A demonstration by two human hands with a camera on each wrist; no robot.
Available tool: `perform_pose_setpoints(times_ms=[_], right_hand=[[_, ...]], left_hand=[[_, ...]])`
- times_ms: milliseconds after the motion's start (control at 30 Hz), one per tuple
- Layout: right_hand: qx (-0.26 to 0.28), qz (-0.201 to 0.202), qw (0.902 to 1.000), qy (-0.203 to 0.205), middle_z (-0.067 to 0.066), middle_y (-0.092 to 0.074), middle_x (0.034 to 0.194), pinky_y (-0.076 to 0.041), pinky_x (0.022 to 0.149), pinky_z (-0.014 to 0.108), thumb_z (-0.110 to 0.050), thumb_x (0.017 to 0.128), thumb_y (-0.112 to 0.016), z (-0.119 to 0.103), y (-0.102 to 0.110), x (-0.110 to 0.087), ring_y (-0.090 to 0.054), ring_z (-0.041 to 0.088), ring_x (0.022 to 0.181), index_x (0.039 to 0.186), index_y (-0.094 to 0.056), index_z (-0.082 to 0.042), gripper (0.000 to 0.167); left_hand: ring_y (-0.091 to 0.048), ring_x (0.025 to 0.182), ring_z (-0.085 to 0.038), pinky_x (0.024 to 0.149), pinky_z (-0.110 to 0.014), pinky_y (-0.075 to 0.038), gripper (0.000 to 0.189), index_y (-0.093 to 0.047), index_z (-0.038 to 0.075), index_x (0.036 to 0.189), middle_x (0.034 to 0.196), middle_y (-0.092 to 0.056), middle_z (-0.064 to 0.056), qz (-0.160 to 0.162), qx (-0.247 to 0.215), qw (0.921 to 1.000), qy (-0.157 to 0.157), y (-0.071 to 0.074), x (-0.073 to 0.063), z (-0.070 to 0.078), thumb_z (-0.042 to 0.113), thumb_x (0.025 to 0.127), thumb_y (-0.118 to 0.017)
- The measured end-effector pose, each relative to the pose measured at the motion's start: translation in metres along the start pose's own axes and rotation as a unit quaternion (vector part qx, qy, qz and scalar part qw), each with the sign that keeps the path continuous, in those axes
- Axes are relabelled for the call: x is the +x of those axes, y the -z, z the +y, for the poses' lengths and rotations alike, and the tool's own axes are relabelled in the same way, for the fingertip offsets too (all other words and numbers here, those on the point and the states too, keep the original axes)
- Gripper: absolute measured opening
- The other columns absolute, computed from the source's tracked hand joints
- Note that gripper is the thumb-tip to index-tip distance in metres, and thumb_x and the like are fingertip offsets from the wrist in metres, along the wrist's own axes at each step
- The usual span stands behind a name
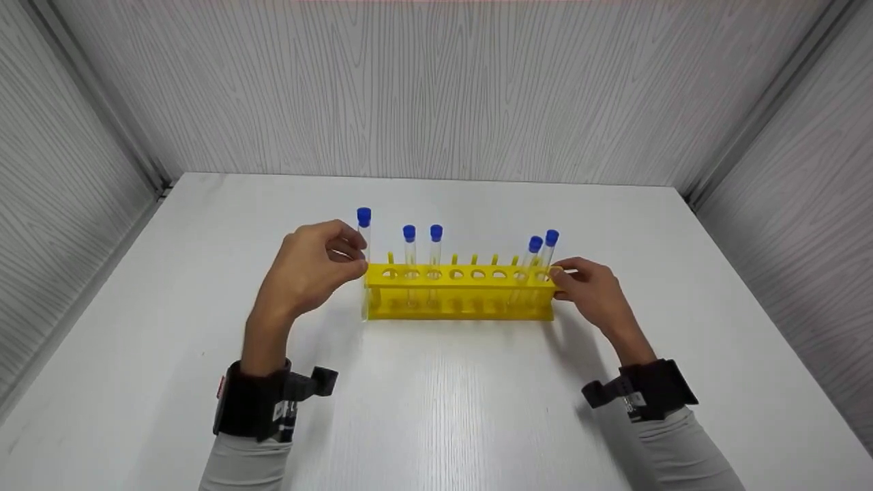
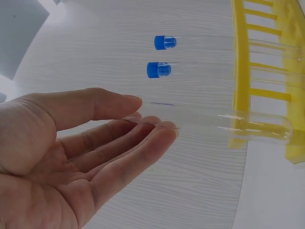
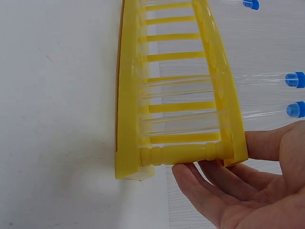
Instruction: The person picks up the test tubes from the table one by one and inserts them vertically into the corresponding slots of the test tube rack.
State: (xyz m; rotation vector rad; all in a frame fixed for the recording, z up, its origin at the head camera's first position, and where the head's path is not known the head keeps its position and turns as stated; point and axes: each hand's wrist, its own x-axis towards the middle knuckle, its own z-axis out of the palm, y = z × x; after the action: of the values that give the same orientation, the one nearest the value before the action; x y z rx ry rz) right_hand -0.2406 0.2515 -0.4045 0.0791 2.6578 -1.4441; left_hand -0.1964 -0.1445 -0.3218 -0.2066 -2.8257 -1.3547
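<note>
At the left end of the yellow test tube rack (image 1: pixel 464 314), my left hand (image 1: pixel 310 269) holds a clear test tube (image 2: pixel 205 117) between thumb and fingers. Its blue cap (image 1: pixel 364 217) rises above the fingertips in the head view. The tube stands upright along the outer side of the rack's end, its rounded bottom low beside the base. My right hand (image 1: pixel 590 286) grips the rack's right end, thumb at the top plate (image 3: pixel 228 95) and fingers curled under it near the end post (image 3: pixel 186 153).
Two blue-capped tubes (image 1: pixel 410 252) (image 1: pixel 436 251) stand in holes left of the middle. Two more tubes (image 1: pixel 530 256) (image 1: pixel 548 251) lean to the right in the right-end holes. The rack rests on a white table (image 1: pixel 436 409), with grey wood-grain panels (image 1: pixel 436 88) behind and at both sides.
</note>
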Motion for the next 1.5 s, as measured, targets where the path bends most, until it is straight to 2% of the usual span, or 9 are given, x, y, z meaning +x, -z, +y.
perform_pose_setpoints(times_ms=[567,1000,1500], right_hand=[[0.002,-0.003,0.9999,-0.013,0.021,-0.059,0.137,-0.054,0.101,0.042,-0.031,0.106,-0.054,-0.002,-0.001,-0.001,-0.066,0.032,0.116,0.138,-0.058,-0.002,0.043],[0.002,-0.005,0.9999,-0.013,0.021,-0.06,0.137,-0.054,0.101,0.043,-0.032,0.105,-0.054,-0.002,0.0,-0.001,-0.066,0.032,0.116,0.137,-0.058,-0.002,0.044],[0.0,-0.002,1.0,-0.003,0.021,-0.06,0.136,-0.055,0.1,0.044,-0.032,0.105,-0.054,-0.001,-0.001,-0.001,-0.067,0.032,0.114,0.136,-0.058,-0.001,0.044]], left_hand=[[-0.073,0.104,-0.026,0.092,-0.041,-0.059,0.021,-0.066,0.004,0.113,0.11,-0.075,-0.013,0.064,-0.056,0.9956,-0.039,0.001,-0.002,0.003,0.011,0.093,-0.068],[-0.073,0.109,-0.023,0.092,-0.037,-0.059,0.021,-0.061,0.003,0.112,0.115,-0.072,-0.013,0.114,-0.08,0.9893,-0.045,-0.002,0.0,0.003,0.013,0.095,-0.067],[-0.073,0.109,-0.024,0.094,-0.038,-0.058,0.018,-0.06,0.003,0.109,0.11,-0.072,-0.013,0.11,-0.078,0.9893,-0.055,-0.011,0.005,0.0,0.011,0.094,-0.067]])
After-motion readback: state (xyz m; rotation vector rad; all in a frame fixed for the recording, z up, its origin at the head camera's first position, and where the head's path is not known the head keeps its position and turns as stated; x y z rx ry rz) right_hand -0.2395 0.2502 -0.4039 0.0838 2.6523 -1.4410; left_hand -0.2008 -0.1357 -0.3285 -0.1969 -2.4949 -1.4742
